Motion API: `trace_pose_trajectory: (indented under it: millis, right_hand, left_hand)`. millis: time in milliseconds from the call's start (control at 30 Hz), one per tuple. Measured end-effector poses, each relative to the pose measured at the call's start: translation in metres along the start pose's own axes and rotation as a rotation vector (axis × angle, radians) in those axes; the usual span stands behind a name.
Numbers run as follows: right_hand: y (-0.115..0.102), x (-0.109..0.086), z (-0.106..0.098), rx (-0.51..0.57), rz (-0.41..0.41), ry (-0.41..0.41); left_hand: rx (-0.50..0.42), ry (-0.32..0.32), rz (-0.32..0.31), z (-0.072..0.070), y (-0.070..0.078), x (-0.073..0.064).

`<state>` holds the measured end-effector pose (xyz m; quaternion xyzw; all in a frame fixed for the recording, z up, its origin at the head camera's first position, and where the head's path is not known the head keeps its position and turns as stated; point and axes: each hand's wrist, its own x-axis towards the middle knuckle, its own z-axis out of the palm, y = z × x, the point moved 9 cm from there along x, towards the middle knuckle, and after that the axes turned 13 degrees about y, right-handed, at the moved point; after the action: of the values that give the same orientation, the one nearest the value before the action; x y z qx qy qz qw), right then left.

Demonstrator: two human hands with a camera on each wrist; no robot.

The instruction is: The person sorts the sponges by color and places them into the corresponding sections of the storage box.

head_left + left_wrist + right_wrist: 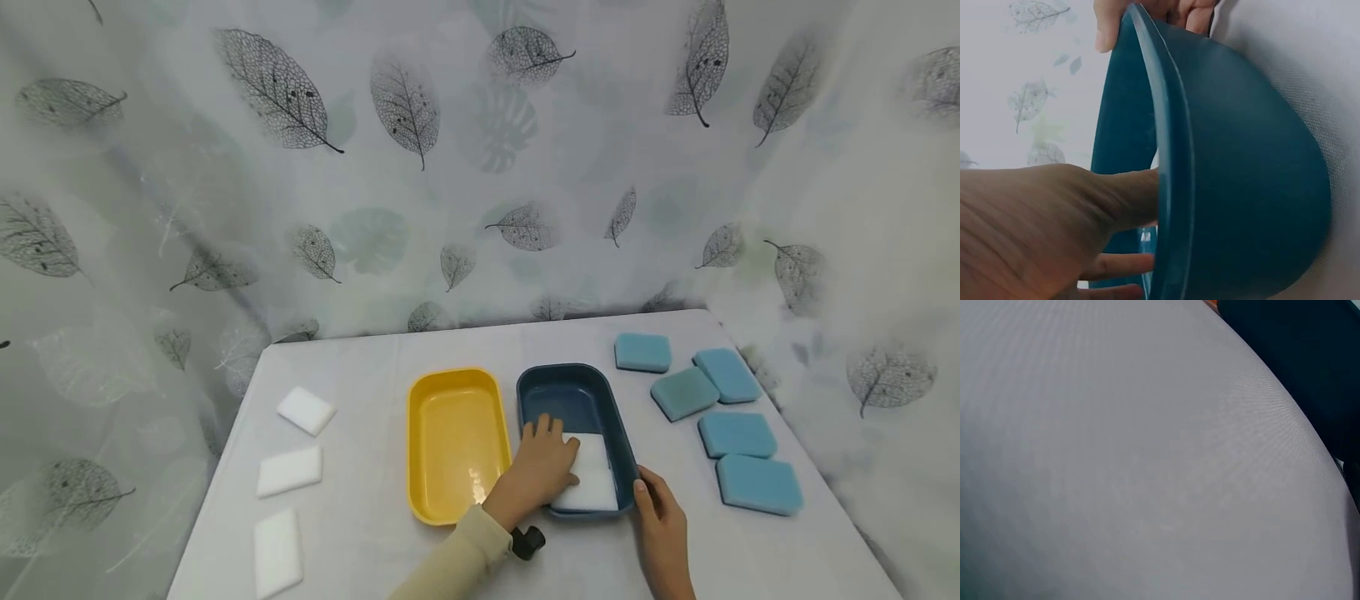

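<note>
Pale sleeve (457, 557) cloth covers my left forearm, with a small black device (528, 542) at the wrist just before my left hand (542, 462). That hand reaches down into the dark blue tray (558, 396), fingers loosely spread and resting on white sponge (592, 490) that lies in the near part of it. How many pieces lie there I cannot tell, since my hand covers part of them. My right hand (663, 529) grips the tray's right edge near its near corner, thumb on the inner side of the rim and fingers outside, as the left wrist view shows. The right wrist view gives mostly table cloth, with the tray's dark wall at its upper right.

Just left of the dark blue tray stands a yellow tray (453, 433), lengthwise beside it. Farther left, three white sponges (289, 472) lie apart in a loose column. To my right are five blue sponges (760, 484); one is greener and sits against its neighbour. Everything rests on a white-covered table (360, 500), and behind it hangs a curtain (465, 167) printed with dark veined leaves.
</note>
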<state>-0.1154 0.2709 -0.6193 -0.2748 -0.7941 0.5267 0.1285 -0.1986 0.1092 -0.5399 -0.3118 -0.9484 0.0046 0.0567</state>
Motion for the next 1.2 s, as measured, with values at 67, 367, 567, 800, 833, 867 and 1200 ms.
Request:
trace_pose_trajectory:
  millis: [67, 367, 567, 800, 833, 867, 1200]
  right_hand:
    - [0.001, -0.001, 0.000, -0.005, 0.005, 0.004]
    - [-0.001, -0.001, 0.000, 0.004, -0.022, 0.036]
    - [0.000, 0.000, 0.000, 0.001, -0.030, 0.048]
    - [-0.001, -0.001, -0.001, 0.000, -0.017, 0.038]
    - [0.000, -0.001, 0.000, -0.002, -0.017, 0.037]
    - [0.000, -0.001, 0.000, -0.003, -0.018, 0.040]
    - [0.000, 0.000, -0.001, 0.006, -0.014, 0.029]
  left_hand:
    - [-0.014, 0.021, 0.003, -0.001, 0.000, -0.002]
    - [-0.128, 0.136, -0.010, -0.017, -0.010, -0.008]
    - [-0.207, 0.281, -0.016, -0.047, -0.035, -0.014]
    - [-0.322, 0.380, -0.126, -0.071, -0.080, -0.031]
    - [-0.330, 0.395, -0.144, -0.074, -0.087, -0.034]
    - [-0.342, 0.412, -0.162, -0.077, -0.094, -0.036]
    - [-0.381, 0.641, -0.320, -0.087, -0.159, -0.070]
